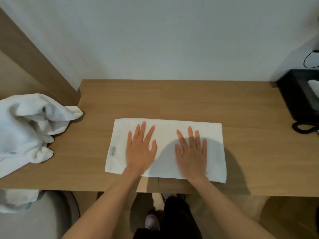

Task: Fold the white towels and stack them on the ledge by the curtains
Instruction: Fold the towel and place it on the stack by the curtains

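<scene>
A folded white towel [165, 135] lies flat as a long rectangle near the front edge of the wooden table [198, 100]. A small label shows near its left end. My left hand [140, 147] presses flat on the towel's left half, fingers straight and spread. My right hand [191, 149] presses flat on the right half in the same way. A heap of unfolded white towels [25, 128] lies crumpled at the table's left end, partly hanging over the front edge.
A black tissue box [300, 95] with a white tissue stands at the right end, with a black coiled cord [303, 127] in front of it. A white wall backs the table. A wooden panel [34, 59] rises at the left. My legs and shoes show below the table edge.
</scene>
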### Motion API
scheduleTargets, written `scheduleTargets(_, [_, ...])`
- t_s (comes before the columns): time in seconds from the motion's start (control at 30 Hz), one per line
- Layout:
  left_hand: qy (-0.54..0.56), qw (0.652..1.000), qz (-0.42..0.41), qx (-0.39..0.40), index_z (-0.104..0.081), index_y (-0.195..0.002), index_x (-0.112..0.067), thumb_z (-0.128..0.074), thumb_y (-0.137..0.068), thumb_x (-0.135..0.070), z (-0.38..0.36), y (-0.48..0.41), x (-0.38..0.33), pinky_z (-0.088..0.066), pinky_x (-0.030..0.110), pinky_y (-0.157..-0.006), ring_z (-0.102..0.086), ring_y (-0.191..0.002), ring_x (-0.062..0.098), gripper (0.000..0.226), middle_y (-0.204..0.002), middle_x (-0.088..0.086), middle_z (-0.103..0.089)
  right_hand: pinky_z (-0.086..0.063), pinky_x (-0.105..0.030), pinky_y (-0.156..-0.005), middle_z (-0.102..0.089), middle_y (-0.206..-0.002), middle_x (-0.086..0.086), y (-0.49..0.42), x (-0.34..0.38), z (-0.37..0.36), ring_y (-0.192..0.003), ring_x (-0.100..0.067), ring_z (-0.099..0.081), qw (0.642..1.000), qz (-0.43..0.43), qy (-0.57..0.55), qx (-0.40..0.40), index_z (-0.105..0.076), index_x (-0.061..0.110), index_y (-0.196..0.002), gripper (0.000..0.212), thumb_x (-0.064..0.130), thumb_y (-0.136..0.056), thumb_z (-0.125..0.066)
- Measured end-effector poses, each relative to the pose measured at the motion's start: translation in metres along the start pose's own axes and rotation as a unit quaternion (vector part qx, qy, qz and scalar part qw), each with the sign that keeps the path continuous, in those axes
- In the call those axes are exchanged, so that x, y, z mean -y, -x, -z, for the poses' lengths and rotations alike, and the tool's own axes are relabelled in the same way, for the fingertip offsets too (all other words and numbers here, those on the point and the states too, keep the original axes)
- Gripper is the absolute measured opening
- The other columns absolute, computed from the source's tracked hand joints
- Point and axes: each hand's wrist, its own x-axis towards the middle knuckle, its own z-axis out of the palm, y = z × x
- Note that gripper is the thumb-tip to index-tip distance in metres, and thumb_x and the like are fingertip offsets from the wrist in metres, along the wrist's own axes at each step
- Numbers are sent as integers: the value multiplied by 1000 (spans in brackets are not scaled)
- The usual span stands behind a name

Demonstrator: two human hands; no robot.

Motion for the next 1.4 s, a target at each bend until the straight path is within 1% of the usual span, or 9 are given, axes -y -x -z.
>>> scheduleTargets(0.2, [-2,997,81,9,9,-151,-27,1,-91,-52,16,14,44,18,31,-115,23,-142,10,65,-157,-2,18,1,-43,-119,10,-159,8,11,-54,17,-147,-17,12,999,-32,26,5,4,47,-147,50,50,-99,-7])
scheduleTargets(0.37, [102,985,138,-2,10,-151,-19,-16,-99,-46,24,12,39,6,35,-118,18,-145,19,64,-157,3,23,-1,-41,-118,3,-160,6,10,-63,30,-147,-20,6,998,-50,-33,22,-11,42,-149,49,41,-101,-22])
scheduleTargets(0.47, [250,953,170,-36,2,-152,-15,-38,-100,-29,38,12,47,-9,39,-118,2,-147,19,67,-160,0,10,-24,-37,-113,-13,-159,2,15,-63,36,-145,-23,-15,977,-108,-179,-30,-32,31,-147,48,26,-100,-39])
scheduleTargets(0.63, [291,916,273,-39,-14,-150,-17,-58,-92,-32,41,17,53,-30,45,-106,-30,-131,33,74,-142,15,-29,-31,-32,-99,-41,-136,-17,18,-56,34,-124,-29,-37,939,-203,-258,-109,-42,16,-142,51,15,-93,-54])
scheduleTargets(0.73, [253,931,261,-44,-22,-146,-17,-56,-92,-35,35,20,53,-36,39,-92,-38,-115,32,67,-125,18,-40,-33,-24,-84,-44,-120,-15,16,-57,30,-99,-20,-44,943,-197,-245,-112,-37,20,-145,51,20,-96,-50])
scheduleTargets(0.83, [225,947,220,-60,-21,-146,-16,-50,-94,-38,30,23,58,-37,43,-96,-42,-118,32,63,-131,15,-46,-44,-31,-71,-43,-114,-13,20,-55,23,-84,-27,-52,966,-182,-159,-95,-28,26,-149,50,30,-100,-40])
scheduleTargets(0.97, [245,953,165,-69,-20,-146,-18,-49,-95,-40,31,27,60,-45,43,-98,-51,-119,25,63,-138,6,-47,-45,-38,-70,-48,-116,-16,21,-48,22,-85,-34,-54,972,-196,-96,-90,-27,24,-149,49,31,-102,-34])
scheduleTargets(1.13, [307,941,118,-73,-20,-148,-18,-49,-97,-31,45,41,63,-43,39,-96,-50,-121,23,61,-140,4,-45,-38,-31,-69,-46,-128,-10,27,-53,41,-89,-24,-55,981,-169,-89,-18,-23,25,-149,49,37,-102,-30])
scheduleTargets(1.4, [342,920,128,-143,-24,-150,-21,-54,-95,-30,83,98,83,-27,28,-109,-35,-136,17,62,-151,0,-35,-35,-18,-55,-53,-107,1,61,-16,77,-71,-9,-49,989,-57,-95,-94,-40,22,-142,45,38,-100,-40])
